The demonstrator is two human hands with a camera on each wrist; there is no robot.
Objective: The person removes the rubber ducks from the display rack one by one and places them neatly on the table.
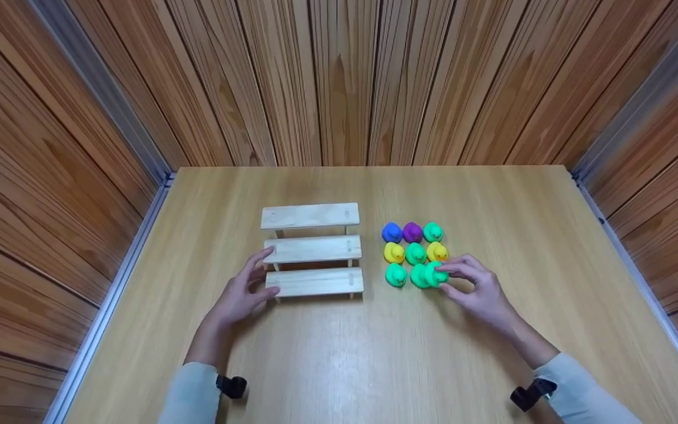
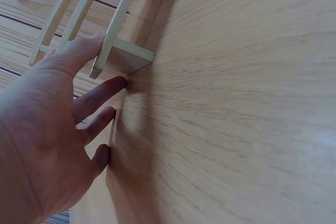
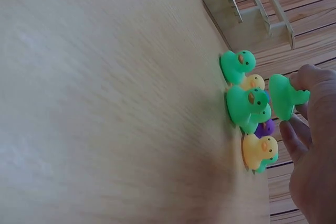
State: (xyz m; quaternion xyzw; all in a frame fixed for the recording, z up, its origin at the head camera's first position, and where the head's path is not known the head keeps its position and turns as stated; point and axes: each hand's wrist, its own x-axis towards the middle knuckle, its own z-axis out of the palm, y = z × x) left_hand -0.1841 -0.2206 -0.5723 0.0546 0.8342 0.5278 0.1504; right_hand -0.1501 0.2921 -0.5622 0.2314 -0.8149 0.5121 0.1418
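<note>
A wooden three-step display stand stands left of the table's middle. My left hand is at its left end, thumb at the lowest board and index finger near the middle board; in the left wrist view the fingers are spread and fairly straight. To the right, my right hand pinches a green rubber duck between thumb and fingers. That duck is raised off the table in the right wrist view. It overlaps another green duck in the front row.
Rubber ducks sit in rows right of the stand: a blue duck, a purple duck, a yellow duck and several others. Wood-grain panels enclose the table at the back and sides.
</note>
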